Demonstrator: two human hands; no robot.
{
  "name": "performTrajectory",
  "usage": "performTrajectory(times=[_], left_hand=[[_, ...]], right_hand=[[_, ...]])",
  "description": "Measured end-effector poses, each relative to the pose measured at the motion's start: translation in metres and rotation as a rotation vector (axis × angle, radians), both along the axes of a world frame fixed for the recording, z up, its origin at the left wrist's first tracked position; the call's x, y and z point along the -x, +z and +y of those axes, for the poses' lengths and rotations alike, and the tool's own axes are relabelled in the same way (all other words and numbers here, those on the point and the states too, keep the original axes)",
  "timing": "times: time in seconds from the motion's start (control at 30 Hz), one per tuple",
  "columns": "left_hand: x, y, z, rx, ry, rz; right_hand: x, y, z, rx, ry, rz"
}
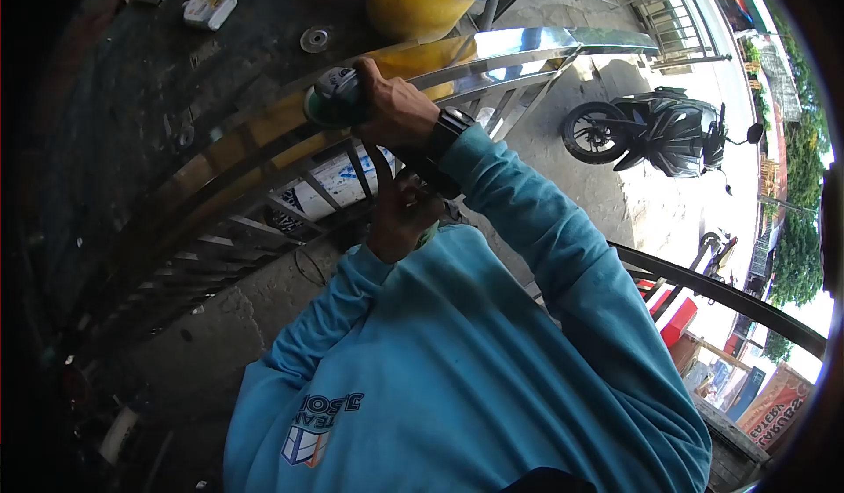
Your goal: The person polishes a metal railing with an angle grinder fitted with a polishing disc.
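Note:
A power tool, seemingly a grinder, has a green round disc (327,109) that lies against a curved shiny metal rail (431,59). My right hand (397,111), with a black band on the wrist, is closed over the tool's head near the disc. Below it, my left hand (403,216) is at the tool's dark body (428,175), one finger stretched up and the others curled against it. The left hand's grip is partly in shadow. Metal bars (321,190) run down from the rail beneath my hands.
A yellow bucket (418,5) stands beyond the rail. On the dark surface lie a small white container (209,10) and a round metal disc (315,39). A white cylinder (334,185) shows behind the bars. A black motorcycle (673,133) is parked at the right.

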State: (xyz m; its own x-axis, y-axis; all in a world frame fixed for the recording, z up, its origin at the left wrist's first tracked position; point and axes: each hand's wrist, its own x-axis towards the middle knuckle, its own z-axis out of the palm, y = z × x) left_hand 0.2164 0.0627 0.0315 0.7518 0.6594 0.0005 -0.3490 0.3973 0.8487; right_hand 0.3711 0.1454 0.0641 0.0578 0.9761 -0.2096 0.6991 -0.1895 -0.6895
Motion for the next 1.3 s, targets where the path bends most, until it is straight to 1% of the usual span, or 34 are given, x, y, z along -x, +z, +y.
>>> performTrajectory(times=[0.03, 0.07, 0.13, 0.2, 0.23, 0.3, 0.33, 0.37, 0.43, 0.47, 0.5, 0.57, 0.6, 0.67, 0.73, 0.77, 0.83, 0.87, 0.93, 1.0, 1.03, 1.1, 1.13, 1.2, 1.23, 1.3], left_hand=[[-0.001, -0.004, 0.003, 0.001, 0.0, 0.004], [-0.002, -0.007, 0.006, 0.045, 0.012, -0.029], [-0.01, 0.005, 0.008, 0.093, 0.023, -0.064], [-0.019, 0.02, 0.008, 0.07, 0.026, -0.032], [-0.019, 0.019, 0.01, 0.072, 0.022, -0.033], [-0.017, 0.015, 0.015, 0.161, -0.189, 0.042], [-0.02, 0.012, 0.012, 0.132, -0.135, 0.069], [-0.02, 0.011, 0.015, 0.132, -0.129, 0.068], [-0.015, 0.008, 0.022, 0.058, -0.15, 0.221], [-0.015, 0.001, 0.019, 0.076, -0.06, 0.205], [-0.012, -0.005, 0.02, 0.083, -0.057, 0.21], [0.003, -0.015, 0.029, 0.131, 0.048, 0.279], [0.011, -0.017, 0.032, 0.14, 0.053, 0.282], [0.031, -0.018, 0.041, 0.227, 0.195, 0.437], [0.055, -0.014, 0.056, 0.213, 0.316, 0.508], [0.069, -0.013, 0.064, 0.188, 0.392, 0.555], [0.1, -0.013, 0.084, 0.116, 0.521, 0.654], [0.117, -0.011, 0.094, 0.069, 0.574, 0.707], [0.143, -0.005, 0.111, -0.032, 0.718, 0.858], [0.189, -0.014, 0.133, -0.144, 0.785, 0.948], [0.213, -0.02, 0.145, -0.141, 0.786, 0.948], [0.257, -0.032, 0.165, -0.216, 0.82, 1.242], [0.272, -0.034, 0.171, -0.214, 0.821, 1.24], [0.294, -0.036, 0.181, -0.45, 0.767, 1.637], [0.304, -0.039, 0.187, -0.454, 0.763, 1.631], [0.324, -0.047, 0.2, -0.449, 0.689, 1.845]], right_hand=[[0.002, 0.002, 0.007, 0.001, 0.0, 0.004], [0.002, 0.004, 0.013, 0.035, 0.018, -0.047], [-0.009, 0.01, 0.019, 0.073, 0.035, -0.1], [-0.031, 0.016, 0.018, 0.123, 0.054, -0.276], [-0.05, 0.014, 0.017, 0.125, 0.05, -0.278], [-0.101, 0.003, 0.008, 0.102, 0.014, -0.247], [-0.126, -0.003, 0.003, 0.119, -0.013, -0.261], [-0.149, -0.004, -0.002, 0.133, -0.037, -0.275], [-0.185, 0.008, -0.014, 0.278, -0.163, -0.275], [-0.205, 0.009, -0.019, 0.304, -0.189, -0.282], [-0.225, 0.01, -0.026, 0.332, -0.215, -0.289], [-0.262, 0.013, -0.039, 0.364, -0.274, -0.337], [-0.278, 0.016, -0.046, 0.354, -0.279, -0.364], [-0.311, 0.018, -0.059, 0.352, -0.274, -0.392], [-0.345, 0.017, -0.07, 0.421, -0.364, -0.422], [-0.358, 0.018, -0.075, 0.429, -0.356, -0.424], [-0.381, 0.019, -0.083, 0.484, -0.442, -0.475], [-0.392, 0.019, -0.086, 0.492, -0.44, -0.446], [-0.402, 0.019, -0.088, 0.513, -0.452, -0.419], [-0.402, 0.018, -0.089, 0.533, -0.466, -0.39], [-0.396, 0.016, -0.088, 0.506, -0.44, -0.382], [-0.372, 0.02, -0.085, 0.48, -0.412, -0.377], [-0.351, 0.027, -0.082, 0.442, -0.365, -0.366], [-0.324, 0.027, -0.072, 0.403, -0.286, -0.353], [-0.31, 0.025, -0.069, 0.393, -0.263, -0.322], [-0.266, 0.039, -0.057, 0.397, -0.208, -0.242]])
